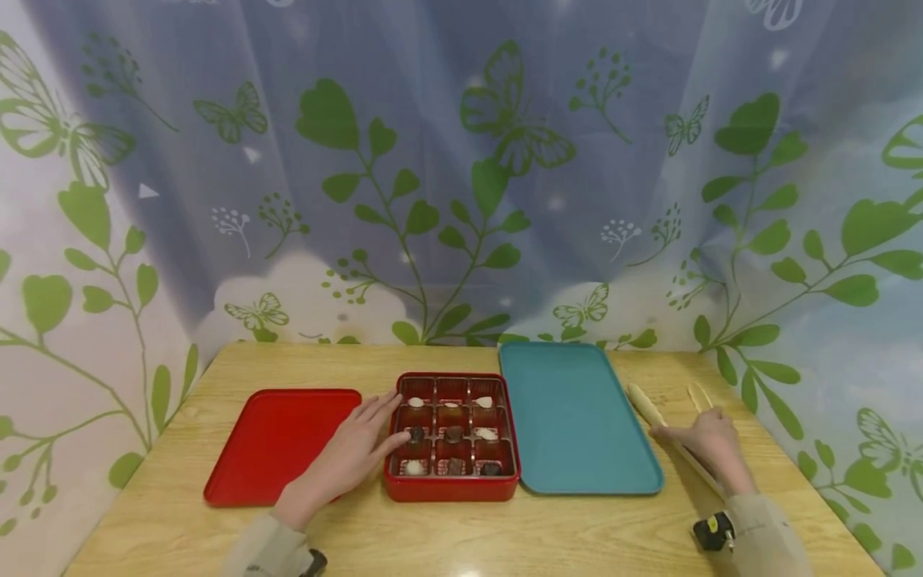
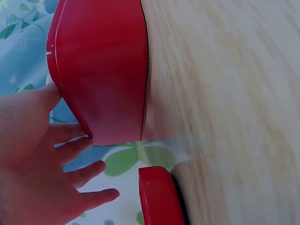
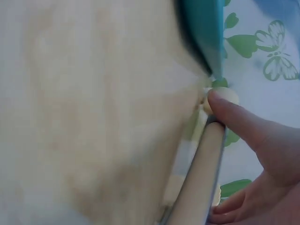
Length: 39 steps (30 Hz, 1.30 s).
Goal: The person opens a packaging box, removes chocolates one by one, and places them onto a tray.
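Note:
A square red box [image 1: 453,489] stands in the middle of the table, a clear divided insert inside it. Its compartments hold small pieces that look like chocolates, among them dark ones [image 1: 453,434] and white ones [image 1: 486,433]. My left hand [image 1: 351,449] rests along the box's left rim with extended fingers, the thumb reaching over the compartments; in the left wrist view the fingers lie at the box's edge. At the right, my right hand [image 1: 710,445] holds a pair of cream-coloured tongs [image 1: 646,405] across their spread arms, thumb on one arm, fingers at the other.
Left of the box lies a flat red tray or lid [image 1: 270,433], partly beneath my left forearm in the head view. A blue tray [image 1: 577,417] lies against the box's right side, between it and the tongs. A patterned curtain [image 1: 447,200] hangs behind the wooden table [image 1: 562,533].

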Each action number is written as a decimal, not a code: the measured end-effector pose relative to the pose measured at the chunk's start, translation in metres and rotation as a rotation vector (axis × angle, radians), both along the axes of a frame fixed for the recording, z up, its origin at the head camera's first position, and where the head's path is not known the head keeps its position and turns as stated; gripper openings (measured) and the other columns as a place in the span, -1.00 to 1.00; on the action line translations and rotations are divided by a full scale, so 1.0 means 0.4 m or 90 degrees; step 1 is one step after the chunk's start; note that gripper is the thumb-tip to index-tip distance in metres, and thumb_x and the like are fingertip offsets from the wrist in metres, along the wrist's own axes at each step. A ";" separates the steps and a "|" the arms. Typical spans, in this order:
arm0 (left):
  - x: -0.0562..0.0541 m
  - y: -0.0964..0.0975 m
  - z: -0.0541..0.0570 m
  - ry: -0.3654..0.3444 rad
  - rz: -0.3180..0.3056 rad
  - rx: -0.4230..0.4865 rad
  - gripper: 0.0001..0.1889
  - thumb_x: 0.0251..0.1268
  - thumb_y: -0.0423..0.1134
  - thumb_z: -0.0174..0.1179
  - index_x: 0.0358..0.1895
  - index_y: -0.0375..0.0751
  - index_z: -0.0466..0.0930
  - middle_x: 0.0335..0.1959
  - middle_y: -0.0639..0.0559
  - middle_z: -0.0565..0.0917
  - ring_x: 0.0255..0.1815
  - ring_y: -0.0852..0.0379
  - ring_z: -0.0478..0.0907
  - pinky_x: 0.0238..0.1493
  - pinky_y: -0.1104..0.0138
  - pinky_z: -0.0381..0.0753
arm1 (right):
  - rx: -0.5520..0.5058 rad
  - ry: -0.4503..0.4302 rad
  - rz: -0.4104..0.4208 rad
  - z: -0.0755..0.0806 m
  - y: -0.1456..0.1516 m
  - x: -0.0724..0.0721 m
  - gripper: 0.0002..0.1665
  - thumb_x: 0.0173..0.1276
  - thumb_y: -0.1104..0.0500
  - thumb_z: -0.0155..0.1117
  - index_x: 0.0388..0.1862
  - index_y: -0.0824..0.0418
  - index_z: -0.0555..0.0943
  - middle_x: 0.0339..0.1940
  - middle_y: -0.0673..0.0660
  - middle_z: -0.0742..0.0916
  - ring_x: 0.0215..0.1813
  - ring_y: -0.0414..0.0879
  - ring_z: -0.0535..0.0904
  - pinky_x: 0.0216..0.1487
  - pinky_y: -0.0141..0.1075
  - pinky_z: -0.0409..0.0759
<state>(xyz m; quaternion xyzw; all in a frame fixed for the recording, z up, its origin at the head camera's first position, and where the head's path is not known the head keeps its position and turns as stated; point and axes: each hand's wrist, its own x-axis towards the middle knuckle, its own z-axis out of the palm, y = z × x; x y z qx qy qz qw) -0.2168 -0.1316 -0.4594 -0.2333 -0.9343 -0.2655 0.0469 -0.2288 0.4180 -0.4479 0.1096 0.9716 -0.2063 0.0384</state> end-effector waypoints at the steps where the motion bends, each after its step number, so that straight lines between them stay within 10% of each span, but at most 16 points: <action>1: -0.001 0.000 0.000 -0.004 0.001 -0.001 -0.27 0.52 0.08 0.11 0.55 -0.32 0.22 0.57 -0.25 0.23 0.56 -0.38 0.12 0.49 -0.24 0.11 | 0.013 0.007 0.002 -0.001 0.001 -0.001 0.41 0.21 -0.34 0.41 0.18 0.97 0.08 0.08 0.93 0.26 0.07 0.71 0.36 0.06 0.34 0.47; 6: -0.001 0.002 0.001 -0.014 0.003 -0.008 -0.24 0.52 0.10 0.10 0.57 -0.32 0.18 0.58 -0.24 0.21 0.57 -0.37 0.09 0.51 -0.23 0.09 | 0.059 0.039 -0.012 -0.003 0.003 -0.008 0.14 0.21 -0.34 0.41 -0.14 0.83 0.32 -0.17 0.77 0.46 -0.22 0.48 0.53 -0.22 0.17 0.57; 12: 0.003 0.003 -0.001 -0.007 0.008 -0.014 -0.25 0.51 0.04 0.14 0.56 -0.36 0.18 0.58 -0.24 0.21 0.55 -0.39 0.12 0.50 -0.23 0.10 | 0.032 0.143 -0.026 0.020 -0.041 -0.008 0.17 0.32 -0.13 0.40 0.29 0.86 0.12 0.08 0.82 0.40 0.01 0.60 0.44 0.01 0.31 0.49; 18: 0.003 0.004 -0.003 -0.001 0.009 -0.017 -0.26 0.52 0.04 0.13 0.56 -0.35 0.19 0.58 -0.24 0.21 0.54 -0.40 0.13 0.50 -0.24 0.10 | 0.044 0.333 0.034 0.038 -0.125 -0.002 -0.07 0.29 0.15 0.46 0.33 0.76 0.22 0.11 0.78 0.45 0.11 0.68 0.38 0.09 0.41 0.38; 25: 0.004 0.008 -0.003 -0.005 0.009 -0.021 -0.26 0.53 0.04 0.11 0.56 -0.35 0.17 0.59 -0.23 0.19 0.55 -0.39 0.11 0.51 -0.23 0.07 | 0.044 0.432 0.087 0.052 -0.215 -0.001 -0.27 0.42 0.25 0.33 0.41 0.60 0.28 0.11 0.64 0.51 0.10 0.56 0.42 0.08 0.35 0.41; 35: 0.011 0.008 0.000 -0.007 0.014 -0.018 -0.27 0.55 0.04 0.09 0.57 -0.34 0.17 0.60 -0.20 0.17 0.56 -0.37 0.11 0.52 -0.23 0.06 | 0.046 0.574 0.182 0.060 -0.321 -0.015 -0.46 0.46 0.16 0.23 0.22 0.54 0.43 -0.13 0.40 0.62 -0.27 0.21 0.61 -0.31 0.10 0.60; 39: 0.009 0.009 0.000 -0.002 0.012 -0.019 -0.28 0.55 0.03 0.09 0.56 -0.35 0.18 0.60 -0.21 0.18 0.56 -0.37 0.12 0.52 -0.23 0.05 | 0.109 0.595 0.245 0.071 -0.360 -0.024 -0.23 0.57 -0.24 0.06 0.20 0.49 0.47 -0.17 0.34 0.64 -0.35 0.11 0.60 -0.43 -0.03 0.62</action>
